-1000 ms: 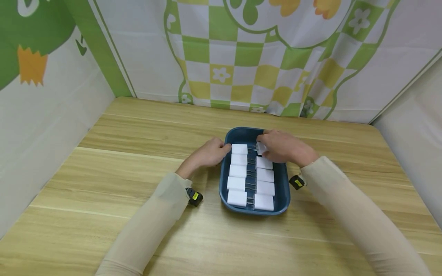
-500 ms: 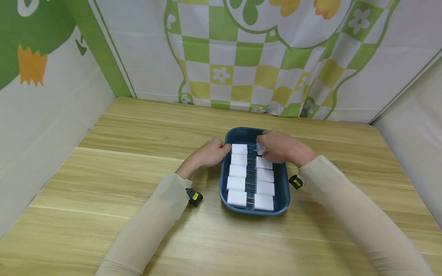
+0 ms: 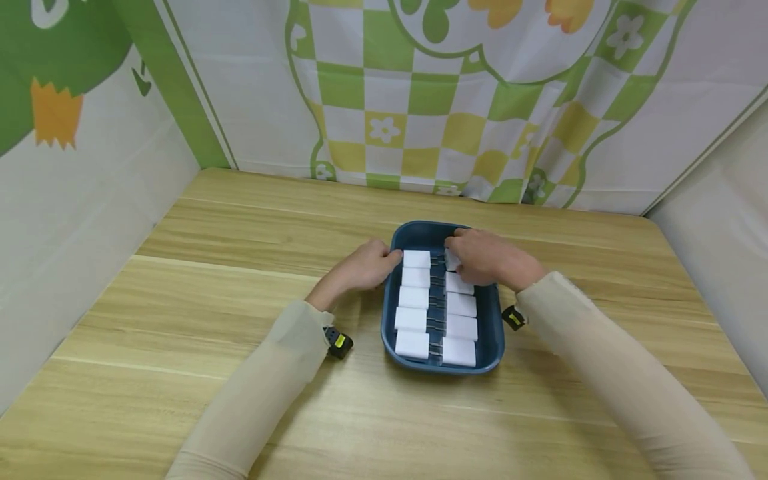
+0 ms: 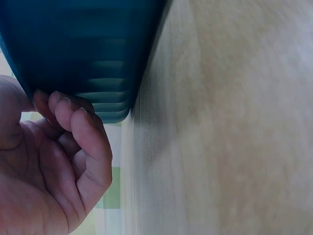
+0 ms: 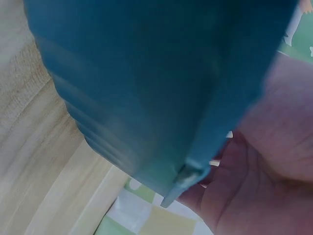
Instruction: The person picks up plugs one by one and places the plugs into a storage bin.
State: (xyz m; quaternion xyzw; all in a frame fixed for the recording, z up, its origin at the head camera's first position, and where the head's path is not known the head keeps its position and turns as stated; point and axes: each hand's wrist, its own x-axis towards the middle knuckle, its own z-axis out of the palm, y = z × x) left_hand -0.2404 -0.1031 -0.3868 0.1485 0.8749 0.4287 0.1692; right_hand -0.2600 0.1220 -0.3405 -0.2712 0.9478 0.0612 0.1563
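A dark blue rectangular bin stands on the table, holding two columns of white plug adapters whose metal prongs point inward. My left hand pinches the bin's left rim, thumb over the edge and fingers against the outer wall, as the left wrist view also shows. Over the bin's far right part, my right hand grips a white plug adapter at the top of the right column. Its prongs face the left column, and most of its body is hidden by my fingers. The right wrist view shows the bin's outer wall hiding those fingertips.
The wooden table spreads out around the bin. Behind it hangs a green, yellow and white checked curtain. Pale fabric walls close off both sides. A small black camera sits on the left wrist.
My right hand has shifted very slightly, still on the adapter at the top of the right column. The left hand and the bin have not visibly moved.
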